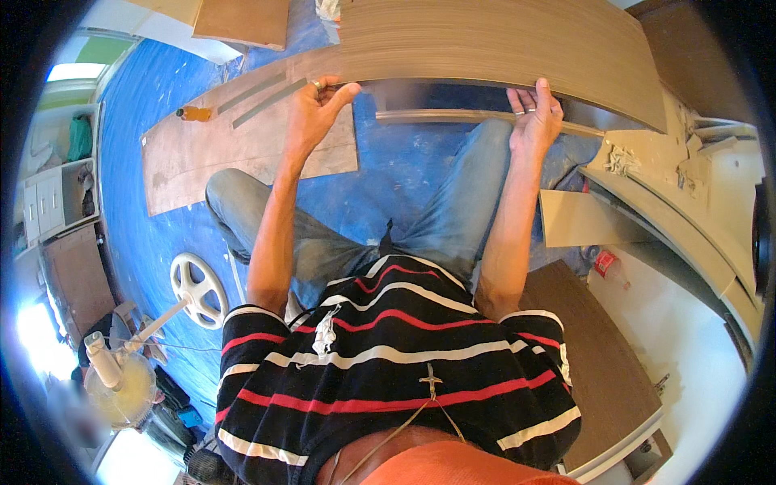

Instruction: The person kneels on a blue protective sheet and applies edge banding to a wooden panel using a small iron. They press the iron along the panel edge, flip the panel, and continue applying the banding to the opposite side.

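Note:
A long brown wood-grain panel (493, 40) stretches across the top of the head view, its near edge toward me. My left hand (317, 109) is at the panel's near left corner, thumb along the edge and other fingers curled. Farther right, my right hand (533, 120) grips the same edge, its thumb up against the panel and its fingers bent below. Under the panel, between my knees and its edge, lies a narrow pale wooden strip (440, 117). Two thin grey strips (271, 103) rest on a flat brown sheet (242, 158) left of my left hand.
Blue sheeting (137, 153) covers the floor. An orange bottle (194, 114) lies on the brown sheet's left part. A pedestal fan (121, 384) with a round white base (199, 291) stands at left. At right are a pale board (594, 220) and a clear bottle (612, 268) with a red label.

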Demonstrator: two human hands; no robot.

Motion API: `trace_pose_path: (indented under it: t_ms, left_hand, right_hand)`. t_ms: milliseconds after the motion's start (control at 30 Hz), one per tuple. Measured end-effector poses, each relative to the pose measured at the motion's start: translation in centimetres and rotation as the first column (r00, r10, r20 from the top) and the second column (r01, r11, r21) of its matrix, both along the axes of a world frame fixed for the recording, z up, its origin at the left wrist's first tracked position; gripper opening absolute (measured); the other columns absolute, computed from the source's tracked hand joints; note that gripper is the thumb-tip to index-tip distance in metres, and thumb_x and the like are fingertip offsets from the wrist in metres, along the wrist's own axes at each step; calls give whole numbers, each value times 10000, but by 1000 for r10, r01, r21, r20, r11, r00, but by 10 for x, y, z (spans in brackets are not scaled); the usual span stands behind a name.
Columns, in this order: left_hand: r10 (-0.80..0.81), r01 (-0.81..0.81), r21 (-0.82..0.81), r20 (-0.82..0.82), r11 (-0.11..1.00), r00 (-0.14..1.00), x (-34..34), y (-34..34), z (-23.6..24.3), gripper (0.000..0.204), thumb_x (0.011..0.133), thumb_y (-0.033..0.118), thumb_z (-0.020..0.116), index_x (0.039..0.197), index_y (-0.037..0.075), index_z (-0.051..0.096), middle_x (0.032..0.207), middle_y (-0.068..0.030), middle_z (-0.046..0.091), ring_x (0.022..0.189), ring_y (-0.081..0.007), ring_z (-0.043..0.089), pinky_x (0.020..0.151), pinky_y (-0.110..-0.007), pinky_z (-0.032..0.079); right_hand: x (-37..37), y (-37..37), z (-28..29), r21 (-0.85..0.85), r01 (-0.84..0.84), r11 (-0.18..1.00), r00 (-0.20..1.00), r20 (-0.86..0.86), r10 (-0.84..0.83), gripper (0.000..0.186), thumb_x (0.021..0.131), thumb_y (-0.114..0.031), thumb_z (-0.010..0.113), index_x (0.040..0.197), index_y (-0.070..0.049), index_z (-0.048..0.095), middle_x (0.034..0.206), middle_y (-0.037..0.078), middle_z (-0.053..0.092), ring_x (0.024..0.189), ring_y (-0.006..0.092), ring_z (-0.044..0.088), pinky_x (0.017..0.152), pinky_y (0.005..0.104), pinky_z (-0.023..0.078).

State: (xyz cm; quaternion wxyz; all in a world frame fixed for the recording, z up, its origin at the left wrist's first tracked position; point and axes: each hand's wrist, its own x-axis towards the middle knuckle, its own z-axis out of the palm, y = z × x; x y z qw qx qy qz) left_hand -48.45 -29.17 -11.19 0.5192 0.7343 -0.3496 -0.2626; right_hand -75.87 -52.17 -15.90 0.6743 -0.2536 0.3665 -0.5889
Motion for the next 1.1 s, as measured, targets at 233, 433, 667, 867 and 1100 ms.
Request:
trace_pose_path:
  t_ms: [233,433,667,867,1100]
  left_hand:
    - [-55,44,-56,-209,997,976,1,-1,3,368,969,342,731,1065,-13,713,924,-87,726,829,-143,689,787,-275,524]
    - [-50,43,-29,-375,999,926,5,-5,10,578,977,527,638,1129,-28,702,975,-122,725,869,-149,682,810,-277,518]
    - [-53,97,113,-342,989,938,20,-15,13,557,974,517,625,1162,-2,703,1015,-96,728,906,-142,655,838,-273,497]
    - [-69,121,114,-381,986,922,19,-14,11,516,978,491,624,1182,22,696,1099,-71,716,950,-137,641,863,-304,494]
    - [-46,61,19,-442,998,896,12,-11,9,405,1018,402,596,1137,28,697,1039,-59,718,899,-128,641,828,-293,508]
  right_hand:
    - [27,39,16,87,-143,986,986,102,134,518,893,-207,818,1152,-54,397,1097,180,570,985,326,661,819,556,636]
    - [107,125,25,155,-383,911,915,200,351,505,906,-201,802,1183,-29,417,1152,181,567,1043,326,653,904,486,621]
    - [147,157,40,135,-449,883,879,243,410,348,957,-219,748,1128,-31,510,1117,170,662,1038,292,684,972,489,559]
    - [145,159,22,75,-483,872,868,172,466,318,967,-225,736,1123,-18,550,1122,131,669,1028,267,693,960,451,572]
    - [140,161,5,-119,-482,868,875,-2,485,259,999,-196,698,1160,-58,550,1167,98,646,1108,223,662,988,427,547]
